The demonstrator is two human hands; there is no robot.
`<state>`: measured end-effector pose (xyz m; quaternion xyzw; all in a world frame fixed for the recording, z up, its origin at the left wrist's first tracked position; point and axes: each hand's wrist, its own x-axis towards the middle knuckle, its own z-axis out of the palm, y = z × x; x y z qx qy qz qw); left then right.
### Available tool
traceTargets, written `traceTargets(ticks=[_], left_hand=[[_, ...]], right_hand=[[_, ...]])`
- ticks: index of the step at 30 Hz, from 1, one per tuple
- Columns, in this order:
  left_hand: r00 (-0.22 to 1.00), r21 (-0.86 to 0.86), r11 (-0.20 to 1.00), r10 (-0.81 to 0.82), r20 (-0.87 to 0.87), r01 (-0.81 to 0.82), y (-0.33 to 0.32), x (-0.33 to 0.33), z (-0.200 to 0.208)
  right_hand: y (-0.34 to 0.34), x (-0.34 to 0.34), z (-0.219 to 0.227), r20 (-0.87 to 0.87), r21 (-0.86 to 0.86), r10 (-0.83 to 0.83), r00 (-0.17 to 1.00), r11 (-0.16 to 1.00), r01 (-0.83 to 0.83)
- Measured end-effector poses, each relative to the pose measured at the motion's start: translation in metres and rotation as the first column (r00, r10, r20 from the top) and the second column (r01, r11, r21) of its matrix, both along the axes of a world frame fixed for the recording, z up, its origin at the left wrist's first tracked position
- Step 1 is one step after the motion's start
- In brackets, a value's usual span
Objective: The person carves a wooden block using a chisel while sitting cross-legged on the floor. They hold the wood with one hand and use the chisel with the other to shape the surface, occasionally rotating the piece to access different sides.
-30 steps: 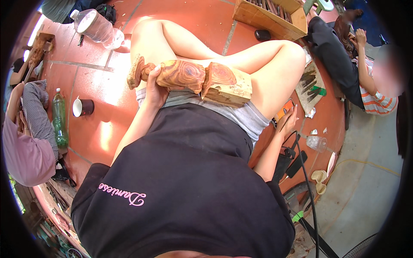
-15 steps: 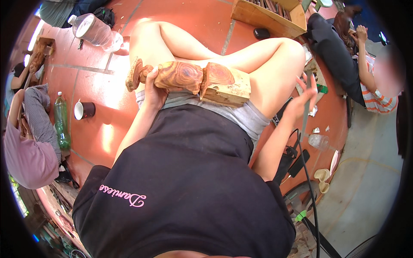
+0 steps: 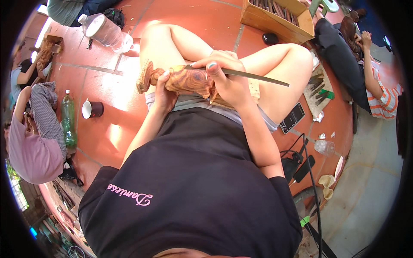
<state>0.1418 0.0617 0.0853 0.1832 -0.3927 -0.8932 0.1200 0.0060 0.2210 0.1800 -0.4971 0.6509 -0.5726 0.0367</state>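
Across my lap lies a carved wooden piece [image 3: 192, 82] with swirling brown grain, a rounded body, a flared left end and a squarer, paler block at its right end. My left hand [image 3: 164, 95] is closed around its narrower left part, thumb on top. Over the middle and right part, my right hand [image 3: 229, 79] is closed on a long, flat, dark metal file [image 3: 264, 79]. One end of the file rests at the top of the wood's rounded body; the other sticks out to the right above my thigh. My right hand hides much of the block.
A cardboard box [image 3: 279, 19] of dark tools stands at the far right. On a mat [image 3: 325, 84] lie several metal strips, near a phone [image 3: 292, 117]. To the left are a mug [image 3: 92, 109], a green bottle [image 3: 69, 120] and a clear jug [image 3: 106, 33]. People sit on both sides.
My right hand has swung in from the right with the file, bringing it onto the wood. My left hand keeps its hold. The whole view has shifted slightly.
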Motion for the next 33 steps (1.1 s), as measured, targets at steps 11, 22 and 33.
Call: traceTargets(ticks=[11,22,33], left_hand=[[1.000,0.009,1.000,-0.004,0.016,0.004,-0.002,0.002,-0.006],[0.999,-0.016,1.000,0.008,0.042,-0.008,-0.001,0.000,0.000],[0.999,-0.001,1.000,-0.026,0.023,0.026,-0.002,0.000,-0.001]], right_hand=[[0.018,-0.004,-0.001,-0.200,0.189,0.046,0.979,0.982,-0.007],[0.005,-0.001,-0.004,-0.252,0.130,0.030,0.967,0.991,0.004],[-0.001,0.007,0.002,-0.329,0.085,0.002,0.944,0.996,0.028]])
